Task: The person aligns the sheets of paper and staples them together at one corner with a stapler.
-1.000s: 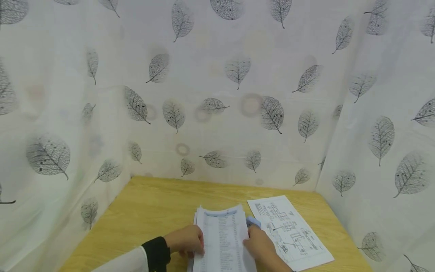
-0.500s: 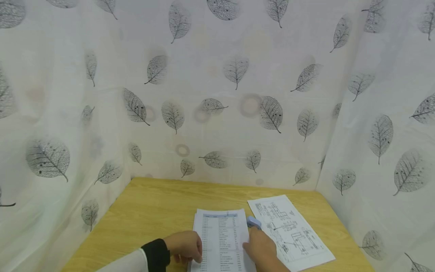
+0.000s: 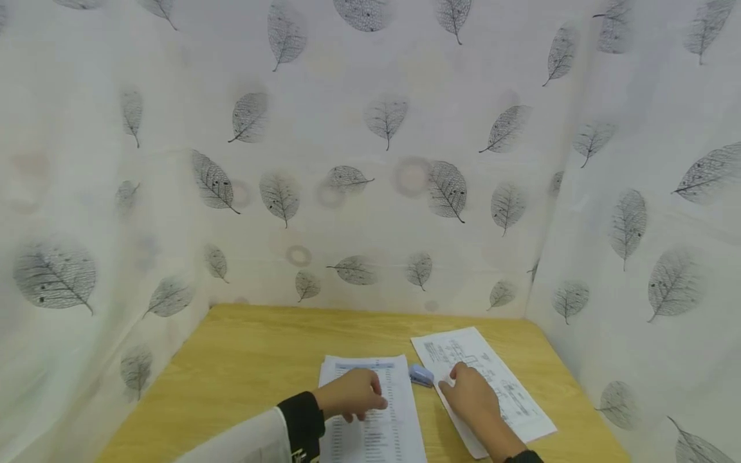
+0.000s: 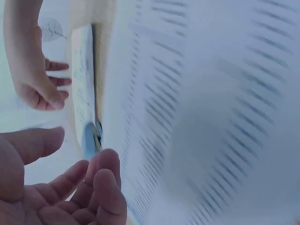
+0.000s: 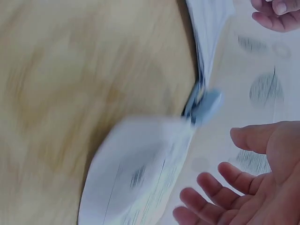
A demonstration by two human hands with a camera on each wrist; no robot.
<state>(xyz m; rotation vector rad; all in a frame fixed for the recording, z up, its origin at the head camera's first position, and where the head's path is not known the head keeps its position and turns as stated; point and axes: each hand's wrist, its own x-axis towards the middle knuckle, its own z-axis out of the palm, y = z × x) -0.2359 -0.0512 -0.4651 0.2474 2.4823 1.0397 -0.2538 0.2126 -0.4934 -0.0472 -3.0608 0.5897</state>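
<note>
A stack of paper sheets (image 3: 379, 437) printed with a list in columns lies on the wooden table, its edges fairly even. My left hand (image 3: 353, 393) hovers over the stack, fingers loosely bent and nothing between them; in the left wrist view the printed rows fill the right side. My right hand (image 3: 471, 395) is above the left edge of the sheets with line drawings (image 3: 515, 386), fingers apart and holding nothing. Between the two paper piles sits a small light-blue stapler (image 3: 421, 375), also seen beyond the fingers in the right wrist view (image 5: 206, 108).
The yellow wood-grain table (image 3: 272, 347) extends left of the list stack and behind it. A pale curtain (image 3: 359, 212) with a leaf pattern encloses the table at the back and on both sides. The drawing sheets curl up at their near edge.
Both hands have let go of the list stack, whose top edge now lies flat. My left hand has moved right over it; the right hand has moved right, past the stapler, to the drawing sheets.
</note>
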